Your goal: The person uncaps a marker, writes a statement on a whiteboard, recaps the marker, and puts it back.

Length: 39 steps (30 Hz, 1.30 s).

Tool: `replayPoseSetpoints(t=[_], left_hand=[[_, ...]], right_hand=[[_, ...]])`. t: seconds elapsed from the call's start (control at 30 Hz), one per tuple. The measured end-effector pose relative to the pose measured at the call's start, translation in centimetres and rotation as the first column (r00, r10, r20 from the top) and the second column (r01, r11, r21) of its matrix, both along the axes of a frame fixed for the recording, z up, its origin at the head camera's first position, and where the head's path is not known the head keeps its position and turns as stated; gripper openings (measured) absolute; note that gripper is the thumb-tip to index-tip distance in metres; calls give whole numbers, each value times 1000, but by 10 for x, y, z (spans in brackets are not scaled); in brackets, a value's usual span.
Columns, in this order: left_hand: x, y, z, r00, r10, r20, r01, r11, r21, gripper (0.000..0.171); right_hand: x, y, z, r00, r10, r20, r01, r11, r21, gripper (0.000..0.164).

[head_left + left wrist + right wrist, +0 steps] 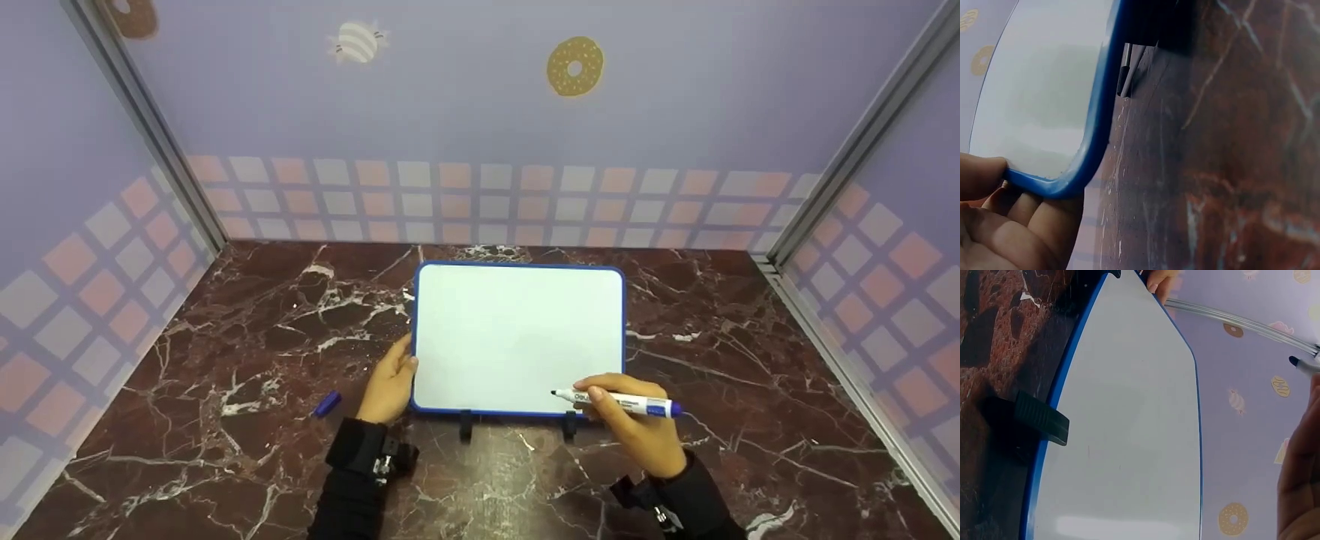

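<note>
A blank whiteboard (pixel 517 337) with a blue frame leans back on a stand whose two black feet (pixel 466 426) catch its lower edge. My left hand (pixel 390 382) grips the board's left side, thumb on the front and fingers behind, as the left wrist view shows at the blue frame (pixel 1092 129). In my right hand (pixel 637 427) a white marker (pixel 622 401) with a blue end is pinched, uncapped, its dark tip pointing left over the board's lower right. The right wrist view has the marker's tip (pixel 1294 361) apart from the board's surface.
A blue marker cap (pixel 328 403) lies on the dark red marbled table (pixel 262 337), left of my left hand. Purple patterned panels (pixel 480 112) enclose the table at the back and both sides, joined by metal corner posts (pixel 150 127).
</note>
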<state>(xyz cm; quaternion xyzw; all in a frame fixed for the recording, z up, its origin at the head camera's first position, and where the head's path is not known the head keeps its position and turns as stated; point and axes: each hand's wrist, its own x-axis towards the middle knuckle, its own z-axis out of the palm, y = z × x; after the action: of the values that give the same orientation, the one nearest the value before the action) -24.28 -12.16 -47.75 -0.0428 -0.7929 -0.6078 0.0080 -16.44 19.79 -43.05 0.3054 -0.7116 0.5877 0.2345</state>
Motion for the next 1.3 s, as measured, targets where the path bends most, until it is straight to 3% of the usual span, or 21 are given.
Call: replayPoseSetpoints(t=[0.13, 0.37, 0.57, 0.8, 1.1, 1.3], left_hand=[[1, 1, 0, 1000, -1, -3, 1, 1000, 25, 48], [0, 2, 1, 1000, -1, -14, 1, 1000, 15, 48], [0, 1, -1, 1000, 15, -26, -15, 1000, -14, 47], [0, 2, 0, 1000, 18, -26, -19, 1000, -21, 48], [-2, 3, 1, 999, 40, -20, -41, 997, -72, 48], [0, 2, 0, 999, 34, -18, -35, 998, -58, 47]], right_hand=[[-9, -10, 2, 997, 65, -29, -66, 998, -17, 25], [-41, -45, 14, 997, 54, -63, -51, 998, 45, 16], [-70, -82, 23, 1000, 26, 13, -27, 997, 68, 6], [-100, -111, 20, 996, -27, 87, 18, 995, 97, 2], [-117, -127, 13, 983, -117, 143, 88, 977, 193, 6], [-120, -133, 9, 974, -163, 160, 117, 958, 262, 9]])
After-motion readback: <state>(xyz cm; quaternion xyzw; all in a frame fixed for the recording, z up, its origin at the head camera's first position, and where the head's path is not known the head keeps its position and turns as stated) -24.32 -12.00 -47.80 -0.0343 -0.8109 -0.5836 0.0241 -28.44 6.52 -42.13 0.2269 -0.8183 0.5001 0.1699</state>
